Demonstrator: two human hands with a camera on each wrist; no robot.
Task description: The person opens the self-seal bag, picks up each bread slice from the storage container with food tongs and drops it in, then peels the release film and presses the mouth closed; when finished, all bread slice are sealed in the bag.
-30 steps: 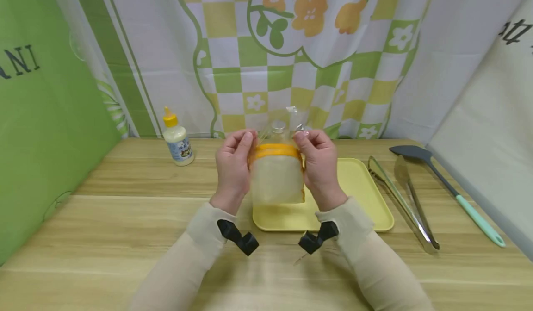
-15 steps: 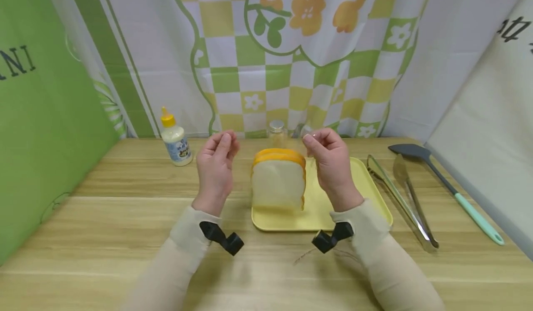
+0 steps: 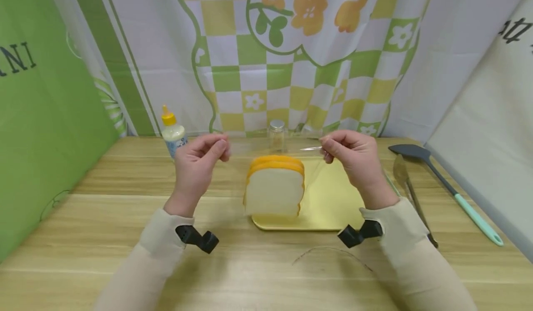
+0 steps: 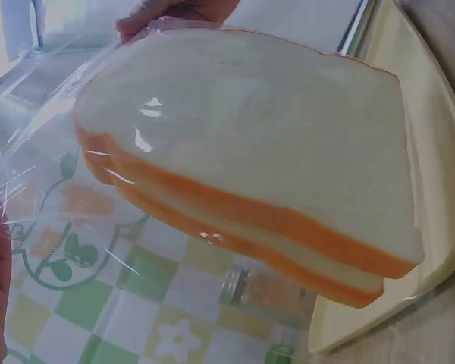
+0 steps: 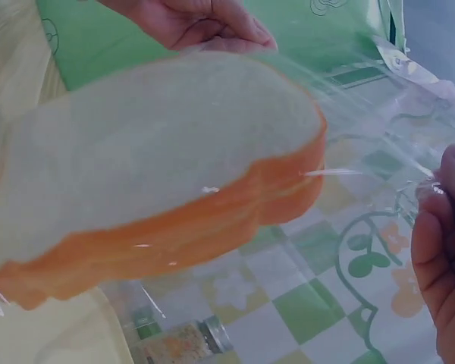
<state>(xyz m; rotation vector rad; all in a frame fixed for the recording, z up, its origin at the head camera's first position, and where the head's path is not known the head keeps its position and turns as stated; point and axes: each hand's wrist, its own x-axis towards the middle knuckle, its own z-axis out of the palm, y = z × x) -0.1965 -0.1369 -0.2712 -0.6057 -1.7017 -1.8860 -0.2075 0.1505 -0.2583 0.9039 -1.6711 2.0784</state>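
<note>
Two white bread slices (image 3: 272,188) with orange-brown crusts sit inside a clear plastic bag (image 5: 364,136), hanging in front of the tray in the head view. My left hand (image 3: 197,165) pinches the left side of the bag's mouth between thumb and fingers. On the other side my right hand (image 3: 357,165) pinches the opposite edge, where a bit of crumpled plastic sticks out. The bag's mouth is stretched wide between both hands. Slices fill much of both wrist views, with glints on the film over them.
Beneath the bread lies a yellow tray (image 3: 333,200). A small glass jar (image 3: 276,137) stands behind it, and a squeeze bottle (image 3: 172,137) behind my left hand. On the right lie tongs (image 3: 410,188), partly hidden by my right arm, and a turner (image 3: 479,218).
My hands have moved apart, left and right, spreading the bag's mouth wide. The bread slices have dropped slightly lower and nearer in the head view.
</note>
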